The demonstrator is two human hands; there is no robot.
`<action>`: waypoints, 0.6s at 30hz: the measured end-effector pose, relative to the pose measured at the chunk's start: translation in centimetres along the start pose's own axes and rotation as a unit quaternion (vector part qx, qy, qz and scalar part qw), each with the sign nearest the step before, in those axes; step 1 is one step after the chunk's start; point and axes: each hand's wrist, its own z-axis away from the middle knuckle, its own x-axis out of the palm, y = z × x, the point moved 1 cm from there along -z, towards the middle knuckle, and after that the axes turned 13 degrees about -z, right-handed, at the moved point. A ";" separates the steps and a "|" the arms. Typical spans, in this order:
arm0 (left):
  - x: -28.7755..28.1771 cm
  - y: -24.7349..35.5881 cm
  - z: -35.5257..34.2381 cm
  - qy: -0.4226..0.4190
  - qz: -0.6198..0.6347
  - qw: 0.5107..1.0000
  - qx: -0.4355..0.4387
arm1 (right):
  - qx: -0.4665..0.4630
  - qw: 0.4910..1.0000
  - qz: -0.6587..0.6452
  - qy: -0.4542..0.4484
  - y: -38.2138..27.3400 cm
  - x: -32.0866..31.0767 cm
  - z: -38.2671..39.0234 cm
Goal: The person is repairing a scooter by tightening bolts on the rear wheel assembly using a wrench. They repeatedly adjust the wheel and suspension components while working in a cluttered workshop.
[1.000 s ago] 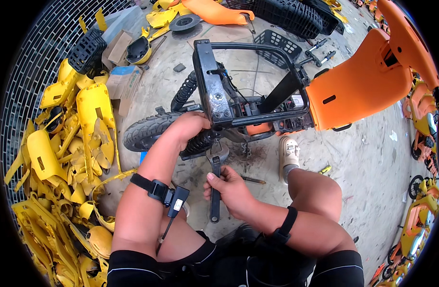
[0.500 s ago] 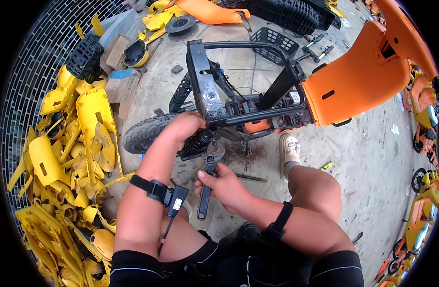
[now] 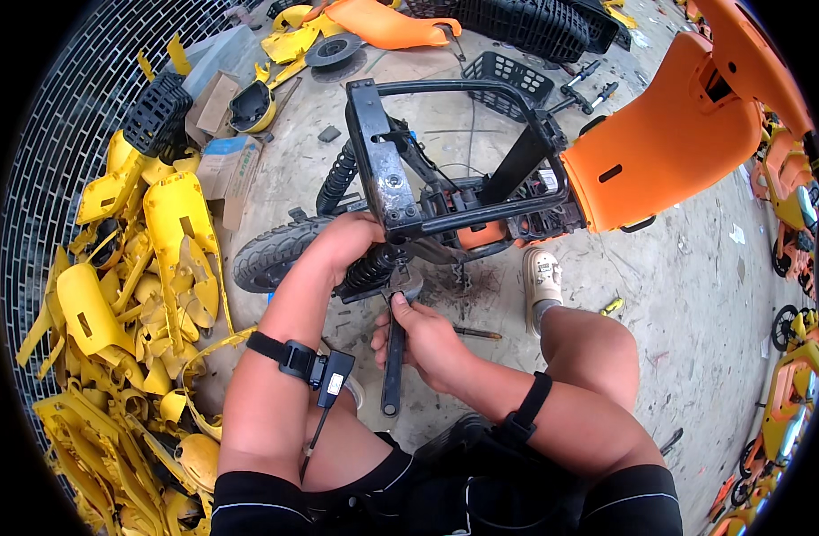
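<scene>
A black scooter frame (image 3: pixel 392 183) stands before me, with a tyre (image 3: pixel 268 261) at its left and coil shock absorbers (image 3: pixel 369 272) on it. My left hand (image 3: pixel 345 239) is closed at the top of the nearer shock, under the frame's bracket; what its fingers hold is hidden. A dark adjustable wrench (image 3: pixel 392 380) hangs downward, its head at the lower end of that shock. My right hand (image 3: pixel 423 339) grips the wrench's handle just below the head, thumb lying along it. An orange seat-shaped body panel (image 3: pixel 660 152) sits on the scooter's right.
Yellow plastic panels (image 3: pixel 97 304) are piled along the left, near cardboard boxes (image 3: pixel 226 179). Black crates (image 3: pixel 508 85) and orange parts lie behind the scooter. Several scooters (image 3: pixel 789 393) line the right. A thin rod (image 3: pixel 476 333) and a small yellow tool (image 3: pixel 612 305) lie by my foot.
My right hand has moved up the wrench toward its head. The wrench's handle swung a little left, then back. My left hand has stayed by the shock.
</scene>
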 end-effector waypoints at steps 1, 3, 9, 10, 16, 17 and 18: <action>0.1 0.1 0.0 -0.002 0.002 1.000 0.000 | 0.000 1.000 -0.007 0.002 0.0 0.0 0.0; 0.2 0.5 0.4 0.004 -0.011 1.000 0.003 | 0.002 1.000 0.001 0.017 -0.2 -0.1 0.0; 0.4 1.1 1.1 -0.001 -0.014 1.000 0.005 | -0.027 0.999 0.037 0.020 0.2 -0.9 -0.6; 0.3 0.9 0.9 -0.001 -0.018 1.000 0.005 | -0.031 0.999 0.039 0.019 0.3 -0.9 -0.7; -0.2 -0.2 -0.3 -0.006 -0.018 1.000 0.004 | -0.036 0.997 0.052 0.038 0.2 -0.6 -0.8; -0.2 -0.3 -0.3 -0.005 -0.015 1.000 0.005 | -0.038 0.997 0.051 0.042 0.3 -0.5 -0.9; -0.1 -0.2 -0.2 -0.005 -0.012 1.000 0.007 | -0.040 0.997 0.049 0.046 0.4 -0.5 -1.1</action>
